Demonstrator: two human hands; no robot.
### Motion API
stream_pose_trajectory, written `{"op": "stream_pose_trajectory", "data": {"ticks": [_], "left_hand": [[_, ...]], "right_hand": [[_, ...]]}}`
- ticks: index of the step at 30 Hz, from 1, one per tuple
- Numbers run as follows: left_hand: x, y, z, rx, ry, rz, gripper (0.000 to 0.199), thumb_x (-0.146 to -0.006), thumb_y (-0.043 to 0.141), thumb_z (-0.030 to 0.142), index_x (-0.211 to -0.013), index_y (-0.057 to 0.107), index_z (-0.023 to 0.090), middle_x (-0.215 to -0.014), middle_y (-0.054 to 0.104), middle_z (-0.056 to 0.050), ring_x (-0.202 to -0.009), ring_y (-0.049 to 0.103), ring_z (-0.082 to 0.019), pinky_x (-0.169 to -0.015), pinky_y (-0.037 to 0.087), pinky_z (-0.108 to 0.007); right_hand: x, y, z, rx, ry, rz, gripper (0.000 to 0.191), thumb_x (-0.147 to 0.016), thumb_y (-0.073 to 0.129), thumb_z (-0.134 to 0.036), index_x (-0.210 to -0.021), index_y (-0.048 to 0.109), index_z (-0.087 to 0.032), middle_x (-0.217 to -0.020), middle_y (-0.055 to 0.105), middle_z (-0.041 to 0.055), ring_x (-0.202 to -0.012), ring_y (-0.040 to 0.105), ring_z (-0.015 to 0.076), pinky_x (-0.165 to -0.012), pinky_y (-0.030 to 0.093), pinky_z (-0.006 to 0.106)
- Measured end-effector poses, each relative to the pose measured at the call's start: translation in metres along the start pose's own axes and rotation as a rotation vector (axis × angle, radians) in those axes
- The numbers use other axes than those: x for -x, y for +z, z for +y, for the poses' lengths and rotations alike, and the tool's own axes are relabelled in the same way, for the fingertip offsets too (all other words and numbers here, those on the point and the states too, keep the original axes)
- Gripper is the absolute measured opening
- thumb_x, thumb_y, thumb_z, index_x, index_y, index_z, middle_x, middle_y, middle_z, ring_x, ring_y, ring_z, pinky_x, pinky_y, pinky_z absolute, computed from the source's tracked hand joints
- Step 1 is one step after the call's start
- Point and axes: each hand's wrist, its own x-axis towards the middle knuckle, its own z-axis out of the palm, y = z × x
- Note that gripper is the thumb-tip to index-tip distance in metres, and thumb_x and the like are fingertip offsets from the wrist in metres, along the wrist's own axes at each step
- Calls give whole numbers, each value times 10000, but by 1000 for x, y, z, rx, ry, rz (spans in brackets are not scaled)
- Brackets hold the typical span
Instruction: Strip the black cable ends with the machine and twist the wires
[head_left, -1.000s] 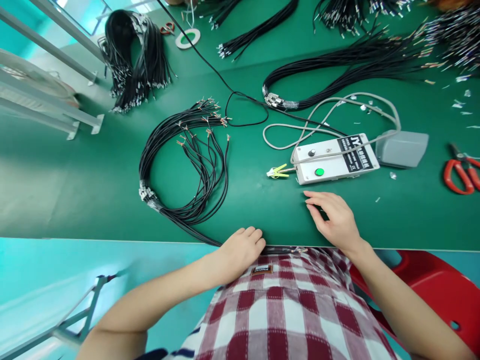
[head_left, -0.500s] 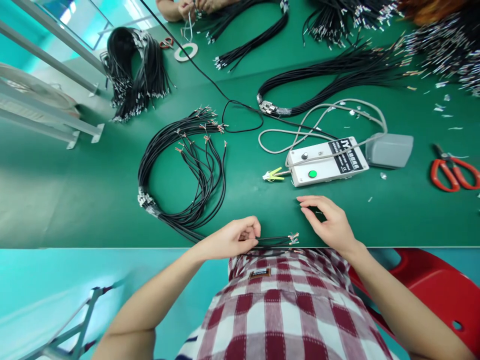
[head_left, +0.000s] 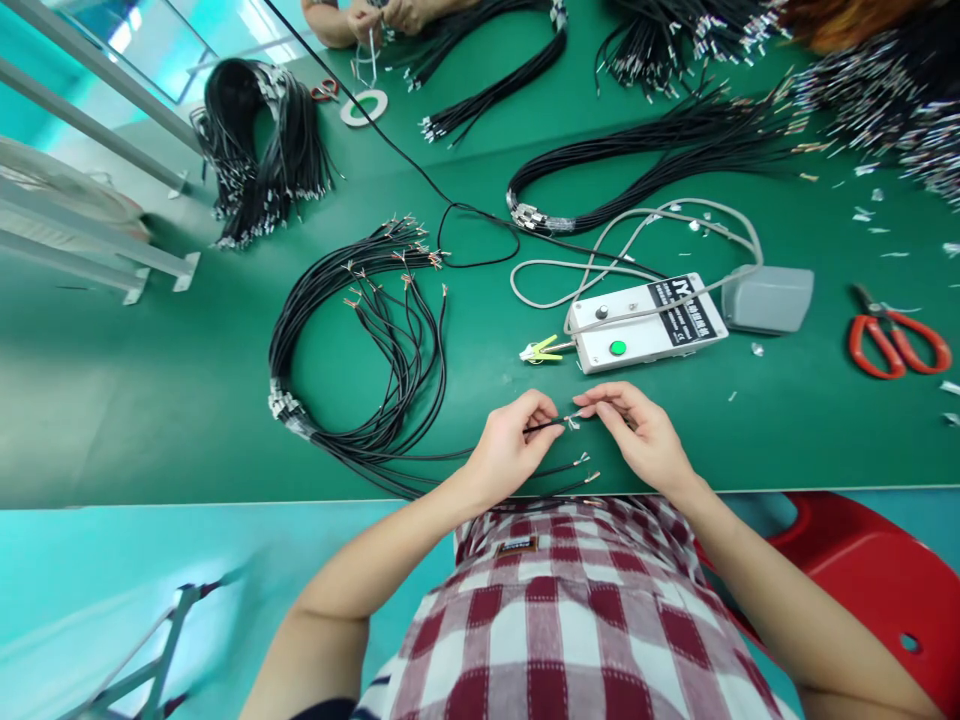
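Near the table's front edge, my left hand pinches one black cable just behind its stripped end. Facing it, my right hand has thumb and fingertips closed on the thin wires that fan out of that cable. More cable ends lie below my hands by the edge. They belong to a looped bundle of black cables on the left, gathered at its metal connectors. Beyond my hands sits a white control box with a green button and a yellow-green clip at its tip.
Red-handled cutters lie at the right, beside a grey pedal. More cable bundles cover the far side, with a roll of tape. Another person's hands work at the top. A red chair stands at lower right.
My left hand has risen to the right, bringing up one cable from the edge. My right hand has moved slightly left and closed on its wires.
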Motion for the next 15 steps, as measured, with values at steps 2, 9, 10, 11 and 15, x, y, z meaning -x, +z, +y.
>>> {"op": "stream_pose_trajectory", "data": {"ticks": [2,9,10,11,15], "left_hand": [[0,-2,-1,85,-35,28,89,-857,654,237,-868,588,179,-797,634,-19,-713,613,-136,-669,497,-243],[-2,-5,-4,202,-61,113,108,-857,661,260,-894,689,162,-814,679,-44,-693,615,-130,-646,504,-237],[-2,-5,-5,246,-88,116,121,-850,673,275,-883,685,160,-773,669,-34,-646,601,-121,-608,495,-231],[-3,-5,-5,293,-115,118,138,-840,689,290,-874,678,157,-734,655,-23,-605,586,-111,-575,483,-225],[-3,-4,-3,411,-159,127,219,-779,758,330,-833,649,148,-658,622,3,-541,556,-89,-525,462,-212]], "right_hand": [[0,3,-2,-56,22,-16,211,-984,541,-378,-1086,634,-218,-1096,737,73,-944,725,184,-904,562,350],[-7,12,-21,-97,20,-49,237,-924,633,-413,-1056,676,-221,-1022,746,65,-925,715,193,-894,573,359],[-8,14,-23,-92,18,-50,252,-901,661,-417,-1058,683,-222,-1015,745,65,-908,712,194,-871,578,356],[-10,16,-26,-85,15,-43,275,-872,695,-419,-1064,689,-222,-1006,744,64,-880,709,192,-838,581,350],[-17,32,-32,-90,-3,49,288,-791,770,-425,-999,734,-229,-950,719,59,-769,672,171,-703,568,322]]}}
